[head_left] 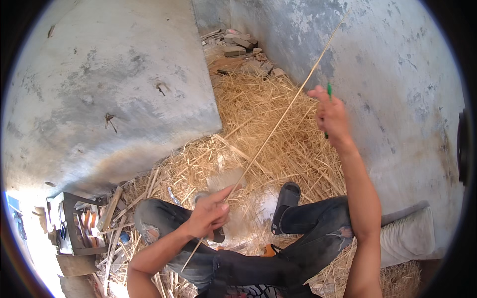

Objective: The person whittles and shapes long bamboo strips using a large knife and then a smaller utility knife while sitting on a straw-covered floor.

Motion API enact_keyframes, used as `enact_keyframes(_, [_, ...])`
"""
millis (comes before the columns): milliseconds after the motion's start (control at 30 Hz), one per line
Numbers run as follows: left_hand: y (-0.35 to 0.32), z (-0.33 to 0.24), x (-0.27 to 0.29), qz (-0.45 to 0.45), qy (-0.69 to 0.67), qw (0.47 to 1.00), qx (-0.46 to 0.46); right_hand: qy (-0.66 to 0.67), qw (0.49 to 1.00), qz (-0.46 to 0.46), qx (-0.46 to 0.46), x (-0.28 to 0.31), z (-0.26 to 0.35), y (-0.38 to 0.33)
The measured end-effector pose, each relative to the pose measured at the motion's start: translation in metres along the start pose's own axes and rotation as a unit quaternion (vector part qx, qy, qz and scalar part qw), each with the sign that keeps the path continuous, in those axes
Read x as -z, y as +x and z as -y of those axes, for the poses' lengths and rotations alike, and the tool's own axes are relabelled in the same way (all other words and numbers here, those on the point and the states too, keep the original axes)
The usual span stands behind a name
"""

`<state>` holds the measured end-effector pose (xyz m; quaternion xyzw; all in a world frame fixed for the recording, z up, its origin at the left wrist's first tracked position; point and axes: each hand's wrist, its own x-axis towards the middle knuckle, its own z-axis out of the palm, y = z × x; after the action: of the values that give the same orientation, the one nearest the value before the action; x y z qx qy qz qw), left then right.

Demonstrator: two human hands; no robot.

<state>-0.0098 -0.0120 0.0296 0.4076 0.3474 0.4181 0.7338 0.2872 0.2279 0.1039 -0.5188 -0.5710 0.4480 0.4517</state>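
Note:
A long, thin bamboo strip (pixel 271 133) slants from near my left knee up toward the far right wall. My left hand (pixel 208 217) is closed around its lower part, index finger stretched along it, and the short end sticks out below. To the right of the strip's upper half, my right hand (pixel 332 116) is raised and slightly blurred. Its fingers are wrapped round a slim green tool (pixel 329 90) whose ends show above and below the fist; its kind is hidden. Whether the right fingertips touch the strip I cannot tell.
Bamboo shavings (pixel 278 109) cover the floor between my legs and beyond. Broken bricks (pixel 236 43) lie in the far corner. A grey wall block (pixel 114 84) stands left, another wall (pixel 397 99) right. A dark crate (pixel 69 223) stands lower left, a pale sack (pixel 410 233) lower right.

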Motion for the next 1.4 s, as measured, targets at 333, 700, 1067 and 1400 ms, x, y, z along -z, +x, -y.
enact_keyframes(333, [0.012, -0.002, -0.007, 0.011, 0.017, 1.0, 0.002, 0.04, 0.995, 0.087, -0.025, -0.03, 0.002, -0.021])
enact_keyframes(700, [0.018, -0.013, -0.016, -0.044, 0.033, 0.998, -0.017, -0.191, 0.937, 0.251, 0.15, -0.079, 0.012, -0.092])
enact_keyframes(1067, [0.011, -0.009, -0.009, -0.084, -0.022, 0.995, -0.04, -0.344, 0.878, 0.263, 0.203, -0.094, 0.011, -0.111])
enact_keyframes(1400, [0.003, -0.004, -0.002, -0.072, -0.001, 0.997, -0.027, -0.371, 0.862, 0.28, 0.203, -0.098, 0.017, -0.117])
